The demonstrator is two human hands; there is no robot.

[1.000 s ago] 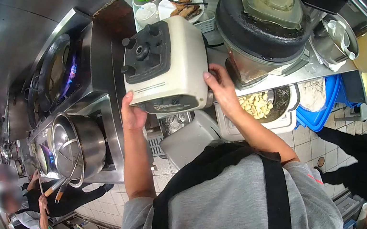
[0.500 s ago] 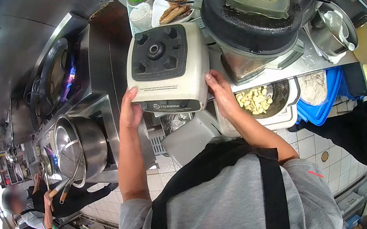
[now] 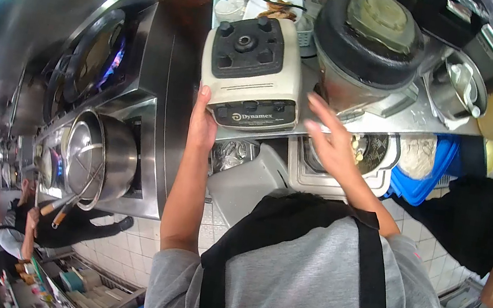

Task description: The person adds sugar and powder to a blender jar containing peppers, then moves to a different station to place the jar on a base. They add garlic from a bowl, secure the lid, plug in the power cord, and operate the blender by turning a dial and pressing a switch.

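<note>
In the head view, the left hand (image 3: 203, 122) touches the base (image 3: 250, 73), its thumb up against the near left corner. Its other fingers are largely hidden, so I cannot tell how firmly it grips or whether it bears any weight. The base lies just ahead of this hand and reaches to its right, with the black top facing up and the labelled front toward the body.

The right hand (image 3: 334, 141) is wide open, thumb and fingers apart, and holds nothing. The base is just to its left, not touching it. The jug (image 3: 352, 87), with its black lid (image 3: 370, 41), stands ahead of the right hand, and the colander (image 3: 378, 151) with pale pieces is beside it, partly covered by the hand and forearm.

Ahead of the left hand, beyond the base, is the dish (image 3: 276, 1) of brown food. The pot (image 3: 119, 155) sits well to its left, and the grey bin (image 3: 247, 187) is on its near right. One person (image 3: 62, 224) stands far left, another (image 3: 478, 212) far right.
</note>
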